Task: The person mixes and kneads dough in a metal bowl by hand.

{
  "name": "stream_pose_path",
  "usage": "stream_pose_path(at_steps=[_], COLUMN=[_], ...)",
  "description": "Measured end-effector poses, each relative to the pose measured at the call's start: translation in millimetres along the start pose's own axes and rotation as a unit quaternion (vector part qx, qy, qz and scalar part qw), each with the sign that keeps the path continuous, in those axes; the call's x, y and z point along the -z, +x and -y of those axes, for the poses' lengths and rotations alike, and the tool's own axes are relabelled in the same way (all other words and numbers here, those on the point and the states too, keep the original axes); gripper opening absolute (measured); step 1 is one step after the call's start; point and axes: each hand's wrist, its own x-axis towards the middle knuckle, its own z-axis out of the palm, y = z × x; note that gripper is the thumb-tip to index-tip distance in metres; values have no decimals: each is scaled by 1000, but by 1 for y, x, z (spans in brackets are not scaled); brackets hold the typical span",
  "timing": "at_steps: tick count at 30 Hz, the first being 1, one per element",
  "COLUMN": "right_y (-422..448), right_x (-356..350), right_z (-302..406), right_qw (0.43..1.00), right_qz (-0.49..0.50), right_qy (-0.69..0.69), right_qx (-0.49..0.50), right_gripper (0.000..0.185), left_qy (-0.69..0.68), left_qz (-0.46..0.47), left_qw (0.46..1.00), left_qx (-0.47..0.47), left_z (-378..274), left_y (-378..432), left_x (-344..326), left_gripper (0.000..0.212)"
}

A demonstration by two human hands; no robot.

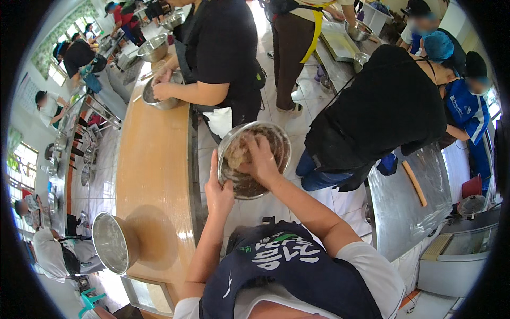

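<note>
A metal mixing bowl (pixel 283 139) is held in front of my body, over the floor beside the wooden table. Sticky, pale brown dough (pixel 236 153) lies against its left inner side, and smears coat the inner wall. My left hand (pixel 220 191) grips the bowl's near left rim, with fingers along the outside. Inside the bowl, my right hand (pixel 261 161) reaches into the dough; its fingertips are partly hidden by dough, so whether they close on it is hard to tell.
On the long wooden table (pixel 153 159) stand a large metal bowl (pixel 113 243) and a metal tray (pixel 137 295). A co-worker works in another bowl (pixel 161 103) at the far end. At right, a rolling pin (pixel 414 183) lies on a metal table (pixel 398 223), near a person in black (pixel 382 107).
</note>
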Motion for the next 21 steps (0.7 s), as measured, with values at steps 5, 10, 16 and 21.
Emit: stream_pose_path(at_steps=[5,10,16,21], right_y=[21,55,128,202], right_x=[25,31,54,100], right_z=[-46,-88,-135,-138], right_qw=[995,988,973,970], right_qz=[-94,-116,-202,-186], right_qy=[4,-23,-77,-110], right_qx=[-14,-100,-81,-112], right_gripper=[46,43,40,33], left_qy=[35,-17,-93,-144], left_qz=[64,93,163,164], left_qw=[997,995,979,975], left_qx=[38,18,81,-38], left_z=[-15,-4,-32,-28], left_y=[35,84,165,238], left_x=[-43,-85,-128,-171], left_gripper=[73,71,70,66])
